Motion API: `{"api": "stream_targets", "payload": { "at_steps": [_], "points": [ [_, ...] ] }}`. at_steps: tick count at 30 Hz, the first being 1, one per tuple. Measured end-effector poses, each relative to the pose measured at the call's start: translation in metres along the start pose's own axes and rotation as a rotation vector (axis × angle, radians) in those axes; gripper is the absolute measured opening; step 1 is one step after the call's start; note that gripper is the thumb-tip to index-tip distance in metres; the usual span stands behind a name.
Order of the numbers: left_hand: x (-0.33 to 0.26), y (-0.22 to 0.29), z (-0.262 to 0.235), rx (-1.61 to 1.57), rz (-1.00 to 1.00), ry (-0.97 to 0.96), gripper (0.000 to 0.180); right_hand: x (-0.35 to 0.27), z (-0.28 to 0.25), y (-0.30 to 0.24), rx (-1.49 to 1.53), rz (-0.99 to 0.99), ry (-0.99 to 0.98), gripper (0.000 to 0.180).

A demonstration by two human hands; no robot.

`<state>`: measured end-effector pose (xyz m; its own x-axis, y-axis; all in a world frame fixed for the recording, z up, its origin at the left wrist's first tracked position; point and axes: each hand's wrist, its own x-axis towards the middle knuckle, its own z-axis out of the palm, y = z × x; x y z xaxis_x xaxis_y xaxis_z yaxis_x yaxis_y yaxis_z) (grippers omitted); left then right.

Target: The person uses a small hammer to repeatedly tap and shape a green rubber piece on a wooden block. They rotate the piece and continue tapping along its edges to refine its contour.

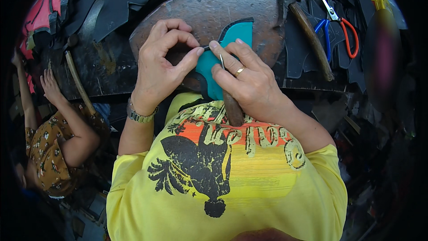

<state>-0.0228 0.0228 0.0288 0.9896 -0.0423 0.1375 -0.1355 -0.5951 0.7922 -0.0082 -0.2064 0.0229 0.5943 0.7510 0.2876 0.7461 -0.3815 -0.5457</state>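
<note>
Two fingertips of your left hand (159,62), thumb and index, pinch the black edging (228,27) on the left side of the teal panel (207,67). That panel lies across the near edge of the worn brown slab (209,9), its lower end reaching off the slab toward your shirt. Your right hand (249,73) does double duty: it wraps a wooden-handled awl (234,111), metal point showing between thumb and index finger, while its fingers press on the panel.

The step in hand looks like laying or folding that edging along the curve. If so, work in short pinches, and let the right fingertips hold the panel close beside each one, so the edging shouldn't pucker where the curve is tight. Keep the pull light; a hard tug would probably stretch the panel out of shape. Mind the awl: its point stands just beside your fingers and could nick the teal face, so keep it raised and angled away. You might draw more of the panel onto the slab for firmer backing. The hammer (312,40) at the slab's right edge can lie where it is.
</note>
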Motion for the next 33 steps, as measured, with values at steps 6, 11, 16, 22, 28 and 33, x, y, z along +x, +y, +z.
{"api": "stream_targets", "payload": {
  "at_steps": [6, 11, 16, 22, 28, 33],
  "points": [
    [0.006, -0.005, -0.007, -0.016, 0.127, -0.115, 0.022, 0.000, 0.001, -0.001, -0.020, 0.006, 0.015, 0.027],
    [0.007, -0.011, -0.003, 0.038, 0.173, -0.108, 0.016, 0.000, 0.002, -0.003, -0.037, 0.015, 0.025, 0.026],
    [0.010, -0.018, 0.002, 0.099, 0.237, -0.027, 0.011, -0.001, 0.002, -0.001, -0.025, 0.022, 0.021, 0.025],
    [0.013, -0.020, -0.003, 0.089, 0.160, -0.099, 0.012, -0.004, 0.003, 0.005, -0.023, -0.004, 0.033, 0.023],
    [0.014, -0.020, -0.006, 0.247, 0.157, -0.066, 0.010, -0.001, -0.003, 0.002, -0.046, -0.026, -0.037, 0.022],
    [0.015, -0.019, -0.004, 0.217, 0.094, -0.064, 0.010, 0.003, -0.008, 0.000, -0.124, -0.039, -0.124, 0.030]
  ]
}}
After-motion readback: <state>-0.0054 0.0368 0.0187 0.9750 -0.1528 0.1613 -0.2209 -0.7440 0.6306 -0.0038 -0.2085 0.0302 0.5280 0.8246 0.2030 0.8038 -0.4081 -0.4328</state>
